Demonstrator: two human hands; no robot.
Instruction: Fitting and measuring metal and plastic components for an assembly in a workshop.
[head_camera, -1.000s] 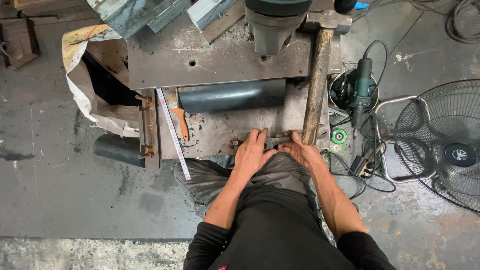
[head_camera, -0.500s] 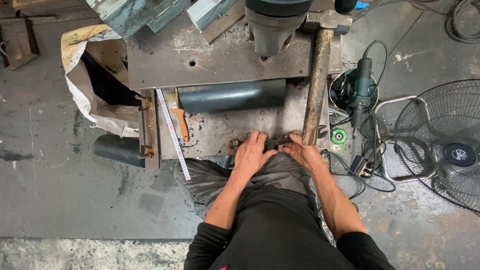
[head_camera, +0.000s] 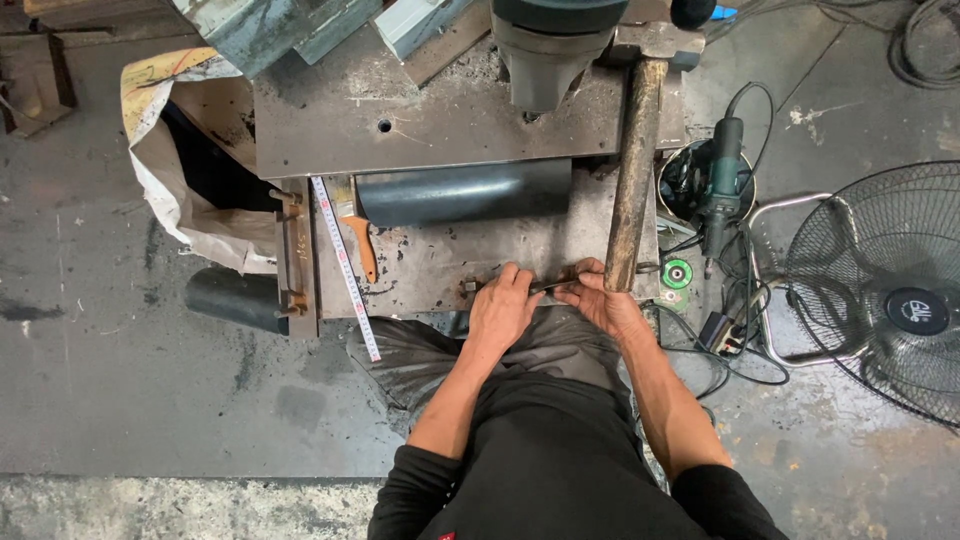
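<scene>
What the bench hides from us

We cannot make out the small dark piece (head_camera: 553, 287) at the bench's near edge: our left hand (head_camera: 500, 312) and right hand (head_camera: 605, 303) cover most of it, so its shape stays unclear. The machine head (head_camera: 555, 45) at the far edge is cut off by the picture's top. The fan (head_camera: 890, 300) runs out past the right side. The dark pipe (head_camera: 235, 298) passes under the bench's left edge, its far end hidden. The tape measure (head_camera: 345, 265) markings are too small to read.
</scene>
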